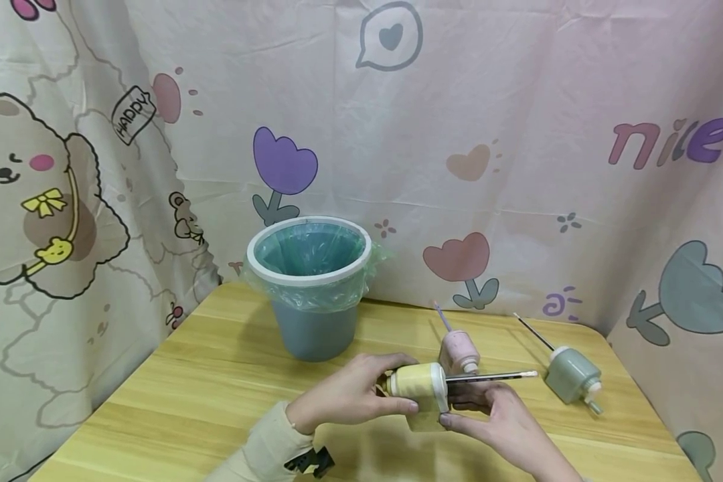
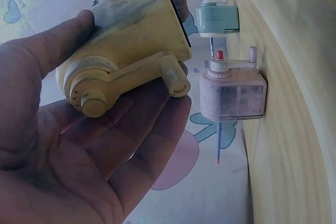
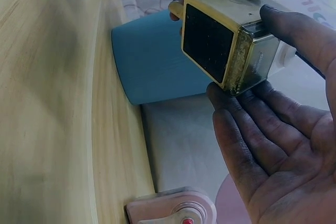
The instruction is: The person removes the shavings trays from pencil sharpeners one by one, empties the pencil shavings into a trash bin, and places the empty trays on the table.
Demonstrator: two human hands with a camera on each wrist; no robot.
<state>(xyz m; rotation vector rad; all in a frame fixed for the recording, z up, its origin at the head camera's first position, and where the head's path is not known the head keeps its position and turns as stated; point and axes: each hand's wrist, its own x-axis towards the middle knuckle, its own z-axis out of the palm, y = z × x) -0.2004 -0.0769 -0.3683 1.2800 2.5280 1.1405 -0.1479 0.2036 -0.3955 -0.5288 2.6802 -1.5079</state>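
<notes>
A yellow hand-crank pencil sharpener (image 1: pixel 418 380) is held above the table, tipped on its side, with a dark pencil (image 1: pixel 494 377) sticking out of its front. My left hand (image 1: pixel 355 395) grips its body from the crank end, and the crank arm (image 2: pixel 139 75) lies over the fingers in the left wrist view. My right hand (image 1: pixel 503 422) pinches the front end, thumb on one side and fingertips on the other, at the clear shavings drawer (image 3: pixel 257 64). Shavings show inside the drawer. The sharpener's dark base (image 3: pixel 207 43) faces the right wrist camera.
Behind my hands stands a pink sharpener (image 1: pixel 460 348) with a pencil in it. Farther right is a grey-green sharpener (image 1: pixel 572 376), also with a pencil. A blue-grey bin (image 1: pixel 316 331) with a clear liner stands back left on the wooden table (image 1: pixel 175 395). Printed cloth (image 1: pixel 518 87) hangs around the table.
</notes>
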